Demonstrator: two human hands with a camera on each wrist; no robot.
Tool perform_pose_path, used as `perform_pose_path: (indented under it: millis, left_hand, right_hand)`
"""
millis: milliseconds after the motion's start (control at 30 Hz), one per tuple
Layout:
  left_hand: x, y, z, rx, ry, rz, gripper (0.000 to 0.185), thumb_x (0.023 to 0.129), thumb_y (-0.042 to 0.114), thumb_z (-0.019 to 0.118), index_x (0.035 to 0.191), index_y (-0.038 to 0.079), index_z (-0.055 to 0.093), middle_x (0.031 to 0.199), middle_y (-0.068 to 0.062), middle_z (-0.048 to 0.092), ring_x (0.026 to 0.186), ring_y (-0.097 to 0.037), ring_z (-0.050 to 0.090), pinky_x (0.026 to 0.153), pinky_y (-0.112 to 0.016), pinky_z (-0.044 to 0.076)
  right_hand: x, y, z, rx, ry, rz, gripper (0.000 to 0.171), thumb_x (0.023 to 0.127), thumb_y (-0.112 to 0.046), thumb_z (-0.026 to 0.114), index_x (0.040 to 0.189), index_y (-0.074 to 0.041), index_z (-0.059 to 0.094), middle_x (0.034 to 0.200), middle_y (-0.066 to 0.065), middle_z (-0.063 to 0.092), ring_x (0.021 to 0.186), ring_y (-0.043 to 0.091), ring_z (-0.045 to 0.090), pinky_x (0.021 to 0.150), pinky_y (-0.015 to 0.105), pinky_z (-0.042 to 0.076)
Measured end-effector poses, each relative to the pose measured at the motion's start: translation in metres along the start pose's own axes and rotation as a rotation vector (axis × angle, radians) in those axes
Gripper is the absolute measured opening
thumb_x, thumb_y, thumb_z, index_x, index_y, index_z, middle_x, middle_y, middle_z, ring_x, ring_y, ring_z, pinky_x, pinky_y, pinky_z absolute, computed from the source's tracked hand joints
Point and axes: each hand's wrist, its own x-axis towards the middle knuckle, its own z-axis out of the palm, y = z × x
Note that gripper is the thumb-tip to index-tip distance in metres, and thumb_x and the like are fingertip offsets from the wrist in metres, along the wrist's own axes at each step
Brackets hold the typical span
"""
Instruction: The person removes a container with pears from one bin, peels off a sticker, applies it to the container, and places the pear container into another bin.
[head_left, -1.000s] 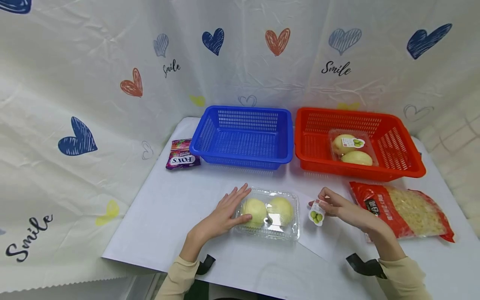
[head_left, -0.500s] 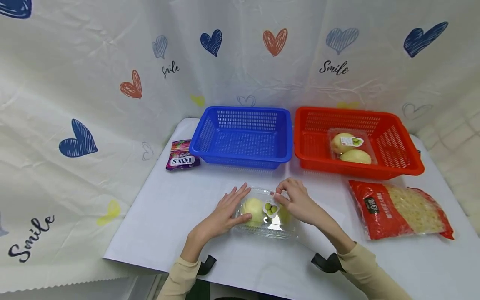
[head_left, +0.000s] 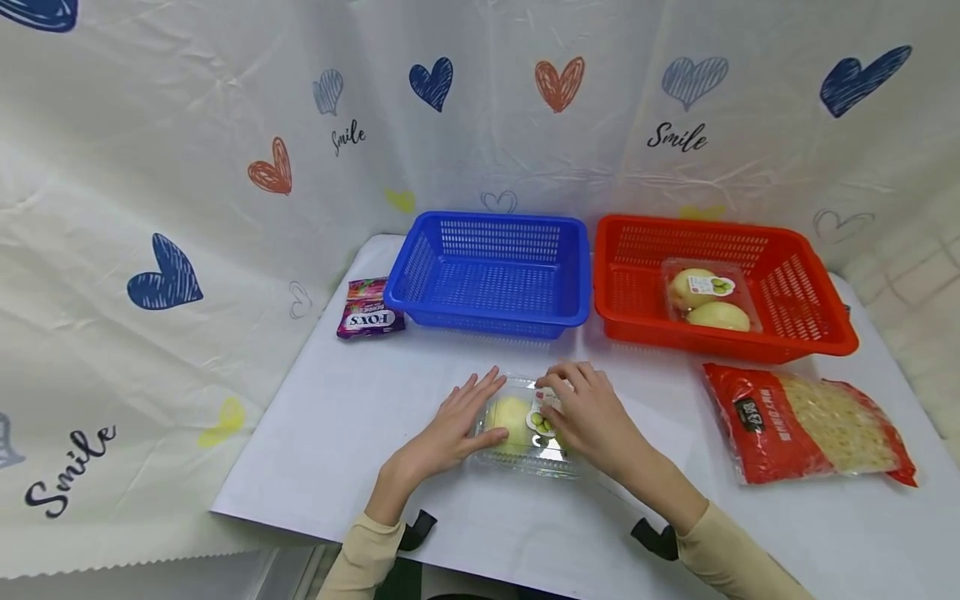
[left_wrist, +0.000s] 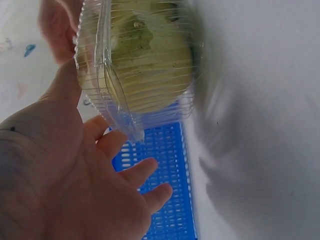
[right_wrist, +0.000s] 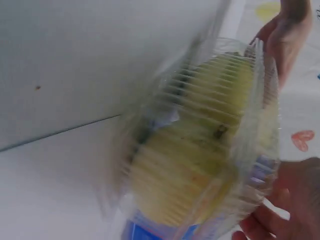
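We have a clear box (head_left: 525, 425) of two pale green fruit lying near the front middle of the tabletop (head_left: 345, 417). Our left hand (head_left: 450, 429) rests flat against its left end, fingers straight and relaxed, steadying it. Our right hand (head_left: 588, 412) lies over the right half of the lid, and its fingertips press a small label (head_left: 542, 419) onto the top; whether those fingers are curled or flat we cannot tell from above, and the right wrist view is too blurred to help.

As we judge it, the label is on the lid but our hand has not left it, so the sticking looks nearly done. A second box (head_left: 711, 302), already labelled, sits in the red basket (head_left: 817, 333); the blue basket (head_left: 487, 317) beside it holds nothing. A candy bag (head_left: 369, 310) and a red packet (head_left: 810, 425) lie outside the baskets.

The box lies flat, lid up, its long axis running left to right across the tabletop, roughly parallel to the front edge.
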Motion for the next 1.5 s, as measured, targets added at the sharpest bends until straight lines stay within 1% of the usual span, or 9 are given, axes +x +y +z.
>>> perform_pose_path:
  millis: [133,467,600,767,867,1000,1167,1300,1500]
  left_hand:
    - [0.001,0.002,-0.001,0.000,0.003,0.018,0.079,0.102,0.047,0.059,0.166,0.028,0.016,0.175,0.007,0.007,0.162,-0.039,0.008,0.130,-0.063,0.009]
    - [0.002,0.002,0.000,0.003,0.011,0.027,0.079,0.102,0.045,0.060,0.166,0.028,0.017,0.175,0.007,0.007,0.162,-0.039,0.008,0.130,-0.064,0.008]
    - [0.002,0.000,0.000,0.033,0.012,0.040,0.078,0.103,0.048,0.056,0.166,0.028,0.015,0.175,0.006,0.008,0.162,-0.037,0.009,0.131,-0.062,0.008]
    - [0.005,-0.004,-0.014,0.073,0.100,0.101,0.075,0.105,0.058,0.043,0.166,0.023,0.016,0.175,0.001,0.013,0.162,-0.034,0.011,0.130,-0.062,0.009]
    - [0.012,-0.004,-0.030,0.106,0.196,0.114,0.074,0.105,0.062,0.035,0.166,0.023,0.019,0.175,0.001,0.012,0.163,-0.034,0.009,0.130,-0.063,0.008]
    - [0.025,-0.005,-0.048,0.203,0.263,0.064,0.072,0.106,0.064,0.031,0.166,0.024,0.020,0.175,0.003,0.005,0.164,-0.032,0.004,0.131,-0.061,0.003]
    - [0.040,-0.013,-0.049,0.327,0.216,-0.033,0.074,0.106,0.064,0.030,0.166,0.022,0.017,0.175,0.004,-0.001,0.163,-0.034,-0.002,0.131,-0.062,0.001]
    - [0.044,-0.018,-0.044,0.365,0.193,-0.076,0.074,0.107,0.059,0.035,0.166,0.018,0.018,0.175,0.003,-0.002,0.163,-0.034,-0.006,0.130,-0.063,0.001]
    - [0.047,-0.013,-0.047,0.363,0.212,-0.085,0.072,0.107,0.058,0.037,0.166,0.025,0.013,0.175,0.003,0.005,0.163,-0.028,-0.004,0.131,-0.062,0.001]
  right_hand:
    - [-0.010,-0.003,-0.004,-0.053,-0.014,-0.071,0.032,0.088,-0.031,0.080,0.115,-0.015,0.074,0.116,0.002,0.071,0.112,0.024,0.060,0.091,0.043,0.050]
    - [-0.020,-0.001,-0.008,-0.052,-0.069,0.017,0.052,0.088,-0.046,0.077,0.131,-0.017,0.068,0.129,0.004,0.067,0.121,0.026,0.057,0.098,0.048,0.046]
    - [-0.024,0.005,-0.013,0.027,-0.064,0.151,0.060,0.090,-0.046,0.076,0.138,-0.013,0.062,0.137,0.010,0.062,0.126,0.032,0.054,0.102,0.053,0.045]
    - [-0.032,0.014,-0.022,0.107,-0.092,0.446,0.072,0.096,-0.050,0.067,0.145,0.000,0.050,0.140,0.023,0.056,0.128,0.041,0.053,0.102,0.062,0.051]
    - [-0.036,0.018,-0.026,0.122,-0.162,0.573,0.078,0.098,-0.058,0.060,0.141,0.006,0.051,0.134,0.026,0.061,0.118,0.041,0.061,0.091,0.062,0.056]
    - [-0.041,0.022,-0.025,0.161,-0.265,0.641,0.074,0.097,-0.063,0.058,0.127,0.005,0.062,0.117,0.020,0.072,0.101,0.032,0.070,0.077,0.050,0.058]
    - [-0.042,0.024,-0.021,0.248,-0.323,0.675,0.057,0.097,-0.061,0.059,0.110,-0.006,0.065,0.105,0.011,0.076,0.089,0.019,0.068,0.065,0.030,0.047]
    - [-0.041,0.023,-0.018,0.322,-0.318,0.680,0.052,0.096,-0.058,0.062,0.106,-0.007,0.057,0.103,0.011,0.073,0.088,0.019,0.065,0.067,0.028,0.045]
    - [-0.037,0.022,-0.022,0.447,-0.296,0.688,0.050,0.094,-0.050,0.069,0.102,-0.007,0.044,0.096,0.013,0.066,0.085,0.021,0.061,0.069,0.028,0.045]
